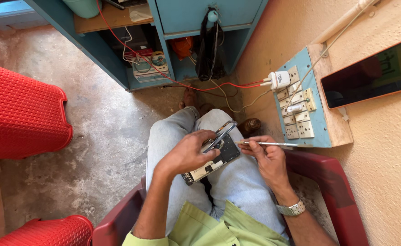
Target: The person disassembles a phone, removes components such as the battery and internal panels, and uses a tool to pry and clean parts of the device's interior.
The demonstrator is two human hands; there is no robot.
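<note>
- Opened phone (211, 160) lies on the person's lap, over the pale jeans (241, 182); insides face up, long axis running from about 8 o'clock to 2 o'clock in the head view.
- Left hand (189, 152) sits on the phone's 9 o'clock side, grip clenched around the body; fingers curl over its upper edge, beside a thin dark panel (219, 136) tilted up off the phone. Whether the fingers pinch that panel cannot be told.
- Right hand (266, 157) lies at 3 o'clock of the phone, just beside its upper corner, grip pinched on a slim metal tool (268, 144).
- Tool's long axis runs nearly level, 9 to 3 o'clock; its left tip points at the phone's upper end, very close, contact not clear. Its far end reaches toward the switchboard (312, 82).
- Right hand is the nearer one to that upper corner; the left covers the middle.
- Around: dark red chair (332, 182) under the person, wristwatch (291, 208) on the right wrist, white charger (280, 79) plugged in at 1 o'clock with a red wire (200, 87) trailing to the blue cabinet (200, 18) at 12 o'clock.
- Red plastic stool (18, 114) stands well apart at 9 o'clock on the concrete floor (100, 118).
- Nothing lies between tool tip and phone; only the raised panel crowds that corner.
</note>
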